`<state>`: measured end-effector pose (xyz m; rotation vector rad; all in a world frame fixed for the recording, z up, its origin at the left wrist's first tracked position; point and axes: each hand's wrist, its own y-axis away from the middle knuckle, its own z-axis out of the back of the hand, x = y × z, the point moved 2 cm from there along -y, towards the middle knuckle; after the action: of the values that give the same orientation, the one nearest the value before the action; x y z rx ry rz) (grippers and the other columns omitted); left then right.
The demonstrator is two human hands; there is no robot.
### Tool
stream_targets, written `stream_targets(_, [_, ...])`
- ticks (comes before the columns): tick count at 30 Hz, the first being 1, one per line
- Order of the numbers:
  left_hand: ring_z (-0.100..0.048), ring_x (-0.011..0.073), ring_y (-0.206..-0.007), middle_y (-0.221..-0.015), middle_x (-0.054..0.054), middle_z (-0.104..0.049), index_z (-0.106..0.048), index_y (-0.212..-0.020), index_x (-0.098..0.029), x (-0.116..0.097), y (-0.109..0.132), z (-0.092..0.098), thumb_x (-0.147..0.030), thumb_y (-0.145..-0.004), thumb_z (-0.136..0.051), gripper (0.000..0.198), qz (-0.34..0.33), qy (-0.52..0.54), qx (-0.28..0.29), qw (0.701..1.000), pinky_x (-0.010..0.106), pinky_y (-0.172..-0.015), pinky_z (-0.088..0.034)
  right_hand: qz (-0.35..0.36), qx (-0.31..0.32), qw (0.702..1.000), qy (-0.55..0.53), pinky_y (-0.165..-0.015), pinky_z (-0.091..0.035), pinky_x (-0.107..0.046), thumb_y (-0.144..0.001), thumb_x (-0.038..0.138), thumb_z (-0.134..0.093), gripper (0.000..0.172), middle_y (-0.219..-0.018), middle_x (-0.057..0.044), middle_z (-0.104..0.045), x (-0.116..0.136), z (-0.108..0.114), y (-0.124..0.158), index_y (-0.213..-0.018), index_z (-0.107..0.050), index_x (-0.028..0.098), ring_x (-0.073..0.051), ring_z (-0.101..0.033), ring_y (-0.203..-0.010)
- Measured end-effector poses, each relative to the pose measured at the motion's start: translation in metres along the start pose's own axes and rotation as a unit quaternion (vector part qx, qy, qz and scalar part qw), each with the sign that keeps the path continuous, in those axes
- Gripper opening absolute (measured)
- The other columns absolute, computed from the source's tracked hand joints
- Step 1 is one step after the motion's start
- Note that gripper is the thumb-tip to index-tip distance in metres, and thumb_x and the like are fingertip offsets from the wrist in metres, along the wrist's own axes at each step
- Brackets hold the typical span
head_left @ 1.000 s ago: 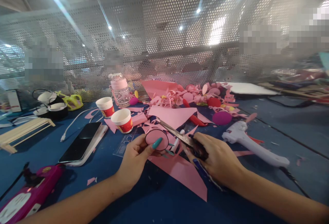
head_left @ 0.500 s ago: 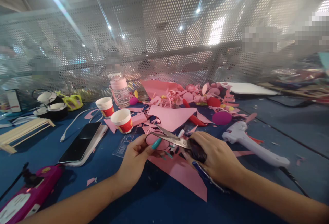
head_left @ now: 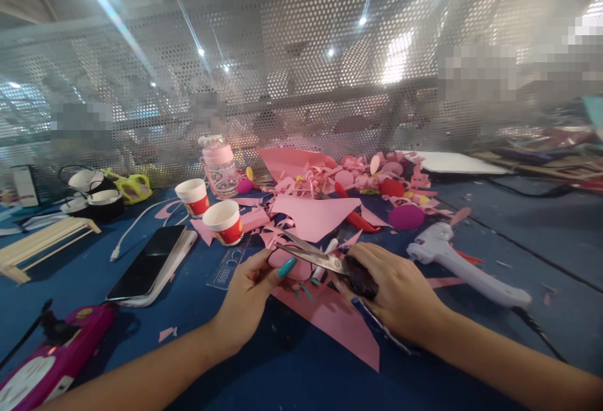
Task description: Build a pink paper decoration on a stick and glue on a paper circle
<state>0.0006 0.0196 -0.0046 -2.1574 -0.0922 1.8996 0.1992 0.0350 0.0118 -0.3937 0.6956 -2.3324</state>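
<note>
My left hand point(head_left: 252, 291) pinches a small pink paper piece point(head_left: 301, 269) with a dark curved outline, thumb on top. My right hand point(head_left: 391, 288) is closed round the black handles of the scissors point(head_left: 336, 264), whose blades are slightly apart and point left over the paper piece. Below both hands a larger pink sheet point(head_left: 334, 323) lies on the blue table. A blue pen point(head_left: 377, 320) is beneath my right hand. Just behind the scissors are a white marker point(head_left: 330, 249) and a big pink sheet point(head_left: 313, 213).
Two paper cups point(head_left: 223, 222) and a pink bottle point(head_left: 220, 169) stand at back left, near a phone point(head_left: 148, 263). Pink scraps point(head_left: 358, 175) are heaped at the back. A glue gun point(head_left: 464, 266) lies right, a magenta power strip point(head_left: 70, 348) left.
The small pink piece has tilted a little in my left hand, and the scissor blades have shifted slightly over it. Both hands keep their hold.
</note>
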Motion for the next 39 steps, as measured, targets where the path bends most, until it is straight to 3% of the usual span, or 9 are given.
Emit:
stream_targets(13, [-0.064,0.0127,-0.061,-0.070,0.002,-0.070,-0.066,-0.086,-0.016,0.0008,0.0007,0.0013,-0.026,-0.078,-0.060,0.014,-0.011,-0.024,-0.001,1.000,0.024,-0.063,-0.051,-0.008,0.015,1.000,0.002,-0.056,-0.044,-0.030,-0.079,0.035,-0.048,0.020,-0.076,-0.009,-0.063,-0.0020,-0.0032,0.0002,-0.085,-0.051,0.016,-0.021,-0.058,-0.067])
stream_targets(39, [-0.063,0.0128,-0.063,-0.072,0.003,-0.070,-0.068,-0.084,-0.016,-0.0006,0.0003,0.0000,-0.023,-0.079,-0.060,0.012,-0.016,-0.015,0.010,1.000,0.024,-0.064,-0.051,-0.003,0.027,0.999,-0.025,-0.054,-0.043,-0.029,-0.078,0.032,-0.049,0.016,-0.072,-0.007,-0.062,0.0004,-0.0003,0.0001,-0.082,-0.052,0.017,-0.019,-0.056,-0.063])
